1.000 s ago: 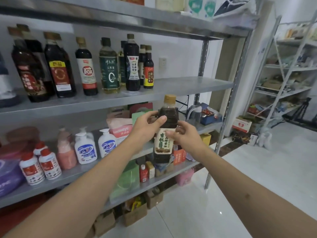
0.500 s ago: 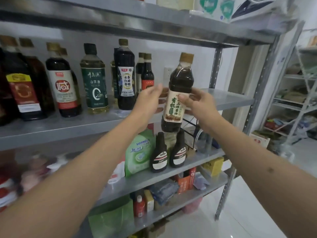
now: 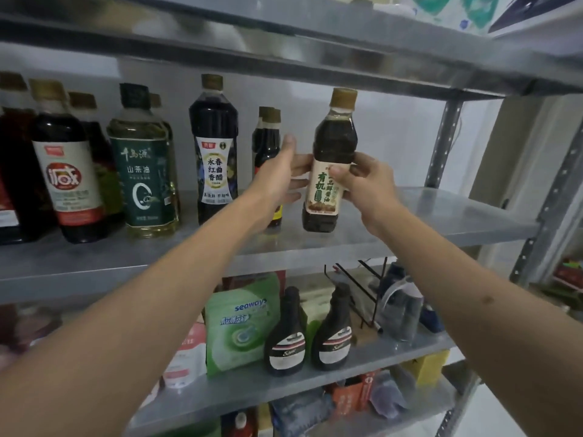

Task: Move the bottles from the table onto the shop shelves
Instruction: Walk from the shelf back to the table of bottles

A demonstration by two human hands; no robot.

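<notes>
Step in hand: setting one soy sauce bottle (image 3: pixel 328 171) down on the middle shelf (image 3: pixel 441 216) of the metal rack.
Bottle: dark liquid, tan cap, cream label, nearly upright with a slight tilt. Its base sits at the shelf surface, to the right of the row already there; whether it fully rests or hovers just above, I cannot tell.
Left hand (image 3: pixel 280 175): fingers curled round the bottle's left side at label height, grasping it.
Right hand (image 3: pixel 362 181): fingers and thumb wrapped round the right side of the label, also grasping it.
What has just changed: a second ago the bottle was held low, in front of the lower shelves; half a second ago it was lifted to the level of the middle shelf's front edge; now it is in over the shelf, with both arms reached further forward.
What that means: the carry is over and the placing is almost done. This bottle should count as shelved once it stands on its own and both hands let go.
Neighbours: two small dark bottles (image 3: pixel 268 146) stand just behind the left hand, then a tall vinegar bottle (image 3: pixel 216 149) and a green-labelled oil bottle (image 3: pixel 146 171) further left.
Risk: the left hand is close to the small bottles, so drawing it back could knock them.
Room: bare shelf lies to the right of the held bottle.
</notes>
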